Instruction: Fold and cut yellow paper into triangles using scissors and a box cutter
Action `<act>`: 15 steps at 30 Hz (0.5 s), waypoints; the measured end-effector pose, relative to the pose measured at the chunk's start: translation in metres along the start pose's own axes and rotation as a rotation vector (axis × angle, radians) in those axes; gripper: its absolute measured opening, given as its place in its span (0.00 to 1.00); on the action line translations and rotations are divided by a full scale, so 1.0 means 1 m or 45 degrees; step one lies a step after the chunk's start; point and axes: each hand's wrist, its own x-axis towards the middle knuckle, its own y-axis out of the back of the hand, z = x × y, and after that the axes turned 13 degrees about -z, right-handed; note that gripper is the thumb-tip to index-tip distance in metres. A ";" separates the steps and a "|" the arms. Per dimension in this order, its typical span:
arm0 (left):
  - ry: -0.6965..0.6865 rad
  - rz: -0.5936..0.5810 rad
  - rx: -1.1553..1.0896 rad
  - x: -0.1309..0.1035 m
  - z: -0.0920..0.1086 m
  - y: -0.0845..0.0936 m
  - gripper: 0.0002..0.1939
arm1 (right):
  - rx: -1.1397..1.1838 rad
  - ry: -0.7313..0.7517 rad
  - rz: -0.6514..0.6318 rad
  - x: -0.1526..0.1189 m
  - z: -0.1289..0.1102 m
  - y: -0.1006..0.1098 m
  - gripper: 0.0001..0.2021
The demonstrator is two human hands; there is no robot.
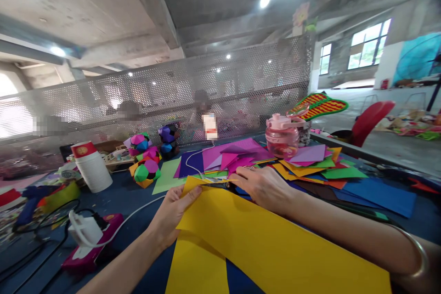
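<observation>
My left hand (179, 209) pinches the edge of a large yellow paper sheet (262, 234), thumb on top and fingers behind. The sheet slants down across the front to the lower right. Closed around a pair of scissors (222, 183), my right hand (263, 187) is at the sheet's far edge; the blades point left toward my left hand. Most of the handles are hidden by the fingers. Beneath the sheet lies another yellow piece (196, 266), partly covered. Just beyond both hands are pink and purple sheets (237, 151) and a pale green sheet (167, 177).
Stacked paper cups (92, 170) lean at left, behind a magenta power strip (93, 250) with plugs and cables. Several colourful paper balls (147, 172) sit at back left. A pink bottle (281, 138) stands at back right near coloured sheets (344, 172). A perforated metal screen (241, 78) borders the table.
</observation>
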 end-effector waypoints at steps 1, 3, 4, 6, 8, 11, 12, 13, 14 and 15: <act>0.000 0.008 0.005 -0.001 0.000 0.000 0.18 | -0.003 0.009 0.009 0.000 0.001 0.000 0.14; 0.002 0.016 0.018 -0.002 0.000 -0.001 0.19 | -0.024 0.021 0.019 -0.001 0.002 0.000 0.13; 0.001 0.012 0.018 -0.002 0.000 -0.001 0.19 | -0.042 0.027 0.019 -0.001 0.002 0.000 0.13; -0.008 -0.005 0.009 -0.002 -0.001 0.000 0.19 | -0.080 0.030 0.028 -0.001 0.003 -0.001 0.12; -0.003 -0.015 -0.002 -0.003 -0.003 0.000 0.19 | -0.115 0.032 0.050 -0.001 0.004 -0.002 0.11; 0.008 -0.005 -0.012 -0.002 -0.004 0.001 0.18 | -0.154 0.039 0.076 -0.001 0.002 -0.002 0.09; 0.010 -0.002 -0.013 -0.002 -0.005 0.001 0.18 | -0.163 0.042 0.081 -0.001 0.001 -0.002 0.09; 0.010 -0.002 -0.017 -0.001 -0.005 0.001 0.18 | -0.170 0.044 0.085 -0.001 0.001 -0.002 0.09; 0.009 -0.006 -0.021 -0.001 -0.005 0.002 0.18 | -0.177 0.044 0.091 -0.001 0.000 -0.002 0.08; 0.010 -0.008 -0.024 -0.001 -0.005 0.002 0.18 | -0.187 0.046 0.098 -0.001 0.000 -0.002 0.08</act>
